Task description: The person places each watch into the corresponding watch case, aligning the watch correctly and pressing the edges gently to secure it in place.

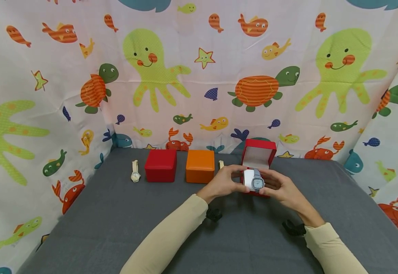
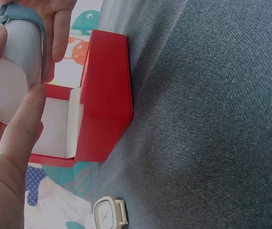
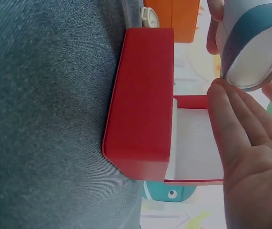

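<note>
In the head view a wristwatch (image 1: 257, 183) with a blue-grey strap sits wrapped round a white cushion (image 1: 248, 178), held above the open red box (image 1: 258, 143). My left hand (image 1: 224, 183) grips the cushion's bare end between thumb and fingers. From the other side my right hand (image 1: 284, 187) holds the watch end, thumb at the near side and fingers behind. The right wrist view shows its fingertips against the strap (image 3: 250, 31). Below both hands, the red box base (image 2: 108, 90) stands on the cloth in the left wrist view.
A closed red box (image 1: 160, 166) and an orange box (image 1: 200, 166) stand left of the hands. One pale watch (image 1: 135, 171) lies at far left; another pale watch (image 2: 106, 213) lies beside the open box. Grey cloth (image 1: 116, 228) covers the table, with a patterned curtain (image 1: 192, 95) behind.
</note>
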{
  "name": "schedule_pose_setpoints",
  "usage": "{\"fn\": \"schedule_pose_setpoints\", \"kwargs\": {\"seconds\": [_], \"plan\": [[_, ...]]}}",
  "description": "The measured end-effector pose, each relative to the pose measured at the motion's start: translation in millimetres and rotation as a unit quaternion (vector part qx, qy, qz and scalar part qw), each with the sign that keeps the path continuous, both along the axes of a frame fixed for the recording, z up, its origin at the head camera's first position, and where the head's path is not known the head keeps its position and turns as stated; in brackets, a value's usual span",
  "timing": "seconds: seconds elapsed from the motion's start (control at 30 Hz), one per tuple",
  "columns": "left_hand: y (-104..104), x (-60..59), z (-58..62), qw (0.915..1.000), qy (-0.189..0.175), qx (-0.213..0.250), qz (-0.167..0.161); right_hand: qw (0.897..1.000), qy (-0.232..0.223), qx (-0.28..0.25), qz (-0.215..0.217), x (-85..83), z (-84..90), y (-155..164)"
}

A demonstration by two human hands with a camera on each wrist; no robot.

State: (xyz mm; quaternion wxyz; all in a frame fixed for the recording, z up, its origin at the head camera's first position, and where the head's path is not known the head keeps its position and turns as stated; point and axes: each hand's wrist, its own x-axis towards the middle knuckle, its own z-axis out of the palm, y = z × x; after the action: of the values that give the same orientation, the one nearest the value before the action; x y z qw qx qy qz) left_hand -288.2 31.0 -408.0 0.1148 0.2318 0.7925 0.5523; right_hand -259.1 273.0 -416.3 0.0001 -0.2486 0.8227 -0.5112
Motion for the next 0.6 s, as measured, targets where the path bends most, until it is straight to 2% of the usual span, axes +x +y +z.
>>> {"fn": "schedule_pose_setpoints", "kwargs": {"seconds": [0.2,0.4,0.6], "plan": [[-3.6,-1.2,-4.7,0.9997,-0.013,-0.013,-0.014,0.999,-0.032,0.007,0.026,-0.3,3.1,-1.2],[-8.7,-1.4,-4.2,0.9994,-0.022,-0.013,-0.022,0.998,-0.059,0.016,0.031,-0.8,4.0,0.1],[-7.2,-0.8,-3.0,0.9993,-0.027,-0.015,-0.021,0.998,-0.055,0.009,0.031,-0.2,0.8,1.2]]}}
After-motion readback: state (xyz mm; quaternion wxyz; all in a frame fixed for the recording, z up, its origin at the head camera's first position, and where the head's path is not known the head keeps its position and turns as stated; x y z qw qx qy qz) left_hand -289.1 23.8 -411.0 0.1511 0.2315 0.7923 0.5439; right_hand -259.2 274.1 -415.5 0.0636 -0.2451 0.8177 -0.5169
